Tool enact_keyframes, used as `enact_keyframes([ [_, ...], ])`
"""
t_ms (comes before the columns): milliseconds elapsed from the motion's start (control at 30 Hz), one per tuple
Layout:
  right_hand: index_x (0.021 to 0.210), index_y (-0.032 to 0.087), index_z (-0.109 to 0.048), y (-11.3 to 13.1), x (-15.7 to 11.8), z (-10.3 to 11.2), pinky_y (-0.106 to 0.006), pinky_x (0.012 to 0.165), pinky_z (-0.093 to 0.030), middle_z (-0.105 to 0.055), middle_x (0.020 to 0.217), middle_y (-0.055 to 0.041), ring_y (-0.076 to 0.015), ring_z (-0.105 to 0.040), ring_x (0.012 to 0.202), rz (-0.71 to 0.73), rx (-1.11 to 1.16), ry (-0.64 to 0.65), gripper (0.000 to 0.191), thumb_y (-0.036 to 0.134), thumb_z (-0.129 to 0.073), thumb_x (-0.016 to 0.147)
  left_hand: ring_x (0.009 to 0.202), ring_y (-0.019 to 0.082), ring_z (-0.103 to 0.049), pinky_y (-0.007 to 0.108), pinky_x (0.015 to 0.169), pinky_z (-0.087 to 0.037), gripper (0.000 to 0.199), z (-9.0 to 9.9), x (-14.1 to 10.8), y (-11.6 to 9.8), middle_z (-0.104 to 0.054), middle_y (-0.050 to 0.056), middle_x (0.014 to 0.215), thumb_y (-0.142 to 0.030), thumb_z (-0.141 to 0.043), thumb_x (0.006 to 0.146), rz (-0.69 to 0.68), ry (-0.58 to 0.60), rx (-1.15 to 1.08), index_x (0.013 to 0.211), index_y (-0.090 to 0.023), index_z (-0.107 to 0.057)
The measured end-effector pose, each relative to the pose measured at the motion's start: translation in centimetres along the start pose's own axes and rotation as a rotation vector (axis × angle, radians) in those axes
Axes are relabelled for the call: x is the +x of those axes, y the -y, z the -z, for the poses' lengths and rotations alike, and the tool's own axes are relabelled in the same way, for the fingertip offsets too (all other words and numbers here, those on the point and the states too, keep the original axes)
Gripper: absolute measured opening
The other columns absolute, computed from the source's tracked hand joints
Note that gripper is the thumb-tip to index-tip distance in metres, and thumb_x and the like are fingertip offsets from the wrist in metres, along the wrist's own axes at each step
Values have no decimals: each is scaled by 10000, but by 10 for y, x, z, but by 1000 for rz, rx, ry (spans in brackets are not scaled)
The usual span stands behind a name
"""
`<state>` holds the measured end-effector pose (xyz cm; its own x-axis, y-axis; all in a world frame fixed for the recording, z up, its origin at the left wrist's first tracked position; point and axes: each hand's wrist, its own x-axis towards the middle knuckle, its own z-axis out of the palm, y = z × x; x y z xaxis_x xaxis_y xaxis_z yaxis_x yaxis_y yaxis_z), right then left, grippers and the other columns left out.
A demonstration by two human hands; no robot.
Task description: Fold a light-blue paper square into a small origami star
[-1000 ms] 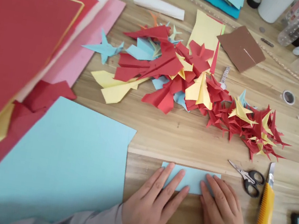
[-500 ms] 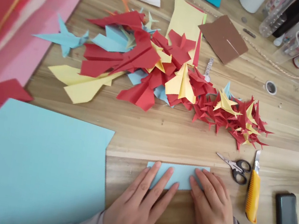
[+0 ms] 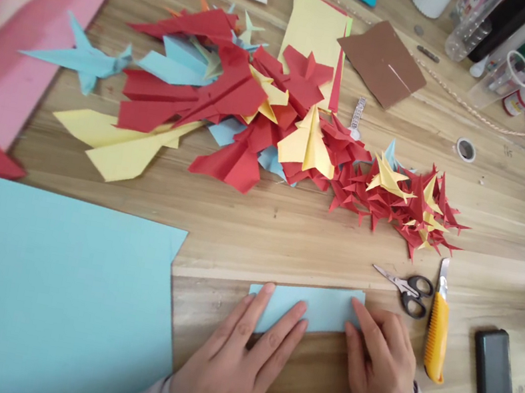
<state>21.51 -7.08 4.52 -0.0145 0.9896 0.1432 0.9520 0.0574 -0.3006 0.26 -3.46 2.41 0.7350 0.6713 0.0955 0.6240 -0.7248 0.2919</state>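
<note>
Pressing down with spread fingers, the left hand (image 3: pixel 238 361) and right hand (image 3: pixel 378 373) lay open on a pale blue paper strip (image 3: pixel 304 305), gripping nothing. The strip sat at six o'clock on the wooden table (image 3: pixel 234 239), its lower edge hidden by the fingers, so I could not tell whether it was folded. Scissors (image 3: pixel 411 292) and a yellow utility knife (image 3: pixel 438 336) lay at its three o'clock, a large blue sheet (image 3: pixel 37 292) at nine, and a heap of folded red, yellow and blue paper shapes (image 3: pixel 238 104) at twelve.
</note>
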Motion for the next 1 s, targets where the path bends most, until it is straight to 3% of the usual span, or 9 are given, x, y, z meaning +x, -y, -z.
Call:
enact_keyframes([
  [233,1201,175,-594,-2,3,-5,-305,660,-493,-586,751,-40,-162,-562,699,-31,48,22,307,175,-509,906,1383,425,-207,532,1107,-208,682,-1,-1,0,-372,21,1496,-683,-500,764,0,21,-3,1279,-242,-579],
  [1000,1229,165,-587,-2,4,-3,-310,665,-494,-579,767,-49,-159,-554,695,-43,77,31,338,164,-493,904,1387,422,-207,531,1117,-201,666,-1,-1,-1,-392,21,1484,-662,-524,758,15,9,-23,1271,-241,-586],
])
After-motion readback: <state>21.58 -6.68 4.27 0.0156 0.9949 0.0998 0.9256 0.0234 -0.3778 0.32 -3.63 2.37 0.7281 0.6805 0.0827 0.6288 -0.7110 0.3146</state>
